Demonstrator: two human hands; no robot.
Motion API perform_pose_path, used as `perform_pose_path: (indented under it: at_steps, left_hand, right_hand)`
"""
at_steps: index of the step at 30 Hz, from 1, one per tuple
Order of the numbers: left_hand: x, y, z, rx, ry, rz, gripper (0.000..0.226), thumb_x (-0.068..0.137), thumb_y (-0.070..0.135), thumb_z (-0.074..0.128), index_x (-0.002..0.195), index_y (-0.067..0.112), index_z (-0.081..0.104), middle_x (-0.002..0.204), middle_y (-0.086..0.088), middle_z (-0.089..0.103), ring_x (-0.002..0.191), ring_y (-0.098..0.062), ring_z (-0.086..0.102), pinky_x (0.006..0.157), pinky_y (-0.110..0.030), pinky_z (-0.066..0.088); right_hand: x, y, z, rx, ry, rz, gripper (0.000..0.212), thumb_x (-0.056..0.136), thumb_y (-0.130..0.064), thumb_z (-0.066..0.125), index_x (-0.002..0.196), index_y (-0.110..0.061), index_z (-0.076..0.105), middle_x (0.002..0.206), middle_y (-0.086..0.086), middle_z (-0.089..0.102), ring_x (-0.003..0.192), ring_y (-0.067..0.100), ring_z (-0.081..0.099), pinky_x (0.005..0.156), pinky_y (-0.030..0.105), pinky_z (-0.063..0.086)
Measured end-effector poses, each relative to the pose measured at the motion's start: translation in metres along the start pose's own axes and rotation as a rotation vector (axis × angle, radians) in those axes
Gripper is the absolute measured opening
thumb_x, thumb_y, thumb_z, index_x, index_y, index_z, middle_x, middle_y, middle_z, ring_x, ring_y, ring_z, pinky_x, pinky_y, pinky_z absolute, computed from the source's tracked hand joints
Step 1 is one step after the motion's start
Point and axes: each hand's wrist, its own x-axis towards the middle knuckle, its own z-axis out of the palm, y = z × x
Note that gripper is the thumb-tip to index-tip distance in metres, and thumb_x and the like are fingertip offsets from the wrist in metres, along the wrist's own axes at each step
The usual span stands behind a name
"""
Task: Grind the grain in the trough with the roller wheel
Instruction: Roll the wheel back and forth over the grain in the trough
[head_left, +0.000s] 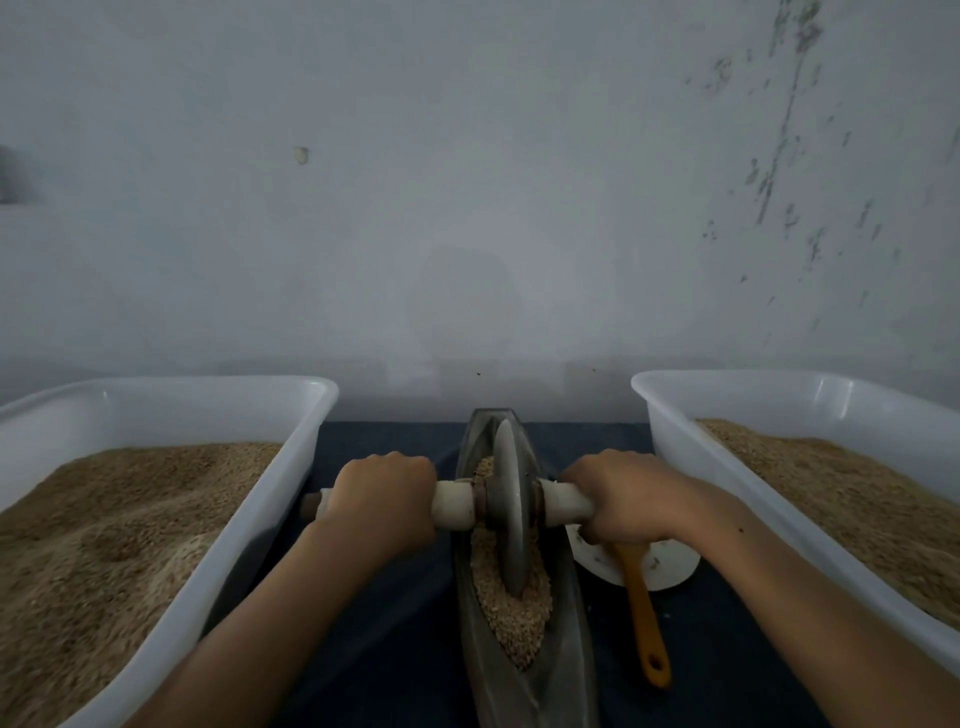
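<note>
1. Covering the counter (384, 613), a dark blue cloth meets a scuffed pale wall (467, 182).
2. Left hand (382, 499) and right hand (618, 496) each curl tightly round the white axle handle (457, 504) of the roller wheel (511, 514).
3. Wheel stands in grain (511, 613) inside the metal trough (558, 649), centred between two grain-filled white tubs (270, 499), both cut off.
4. Orange-handled tool (644, 618) on a white dish (670, 564), partly hidden.

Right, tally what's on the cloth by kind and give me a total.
White plastic tubs of grain: 2, left tub and right tub
Metal troughs: 1
Roller wheels: 1, gripped by both hands
White bowls: 1
Orange-handled utensils: 1
Total: 6
</note>
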Motion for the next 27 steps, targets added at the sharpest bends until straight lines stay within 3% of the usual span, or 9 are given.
perform_pose_path:
  at_steps: [2,5,9,15,21,24,27]
  left_hand:
    - [0.001,0.001,0.001,-0.017,0.040,-0.017,0.026,0.087,0.032,0.059,0.111,0.023,0.054,0.105,0.003,0.061,0.094,-0.015,0.058,0.074,-0.026,0.038]
    - [0.000,0.004,0.007,-0.048,0.176,-0.051,0.019,0.090,0.032,0.055,0.106,0.024,0.048,0.105,0.005,0.061,0.095,-0.014,0.058,0.071,-0.025,0.034]
    - [-0.002,0.007,0.012,-0.046,0.282,-0.055,0.024,0.091,0.033,0.055,0.108,0.024,0.042,0.104,0.007,0.061,0.094,-0.012,0.060,0.069,-0.023,0.033]
    - [0.001,0.003,0.005,-0.021,0.127,-0.035,0.026,0.090,0.032,0.056,0.113,0.022,0.051,0.107,0.003,0.061,0.096,-0.015,0.059,0.074,-0.026,0.038]
    - [-0.002,0.000,-0.003,-0.011,-0.067,-0.005,0.035,0.085,0.035,0.061,0.116,0.020,0.055,0.105,0.001,0.062,0.095,-0.015,0.059,0.081,-0.027,0.045]
    - [-0.001,0.001,0.000,-0.039,0.005,-0.021,0.029,0.087,0.033,0.059,0.113,0.023,0.053,0.104,0.003,0.061,0.093,-0.015,0.059,0.076,-0.027,0.042]
    - [-0.002,0.004,0.006,-0.087,0.182,-0.061,0.026,0.089,0.031,0.057,0.110,0.025,0.044,0.102,0.005,0.061,0.092,-0.015,0.060,0.071,-0.026,0.038]
  right_hand:
    - [0.000,0.001,0.004,0.006,0.052,-0.003,0.022,0.083,-0.023,0.063,0.105,-0.022,0.060,0.096,-0.001,0.063,0.087,0.017,0.060,0.061,0.027,0.038]
    - [0.003,-0.001,0.013,-0.018,0.266,-0.003,0.011,0.088,-0.021,0.056,0.094,-0.026,0.049,0.090,-0.005,0.059,0.082,0.016,0.057,0.063,0.028,0.033]
    - [0.009,-0.001,0.025,-0.058,0.473,0.008,0.012,0.091,-0.022,0.054,0.099,-0.026,0.045,0.099,-0.006,0.062,0.090,0.017,0.059,0.069,0.028,0.031]
    - [0.002,0.001,0.012,-0.022,0.246,-0.003,0.014,0.087,-0.021,0.058,0.092,-0.027,0.047,0.098,-0.001,0.062,0.088,0.018,0.059,0.066,0.028,0.035]
    - [0.000,0.002,-0.001,-0.003,-0.019,-0.012,0.028,0.083,-0.025,0.066,0.110,-0.022,0.060,0.100,0.000,0.064,0.088,0.017,0.061,0.065,0.027,0.042]
    - [0.000,0.002,0.002,0.016,0.025,-0.008,0.026,0.084,-0.025,0.065,0.109,-0.025,0.060,0.101,-0.001,0.064,0.089,0.016,0.061,0.064,0.027,0.040]
    - [0.003,0.000,0.011,-0.015,0.237,-0.011,0.013,0.087,-0.022,0.057,0.098,-0.029,0.054,0.097,-0.003,0.064,0.087,0.016,0.060,0.064,0.028,0.035]
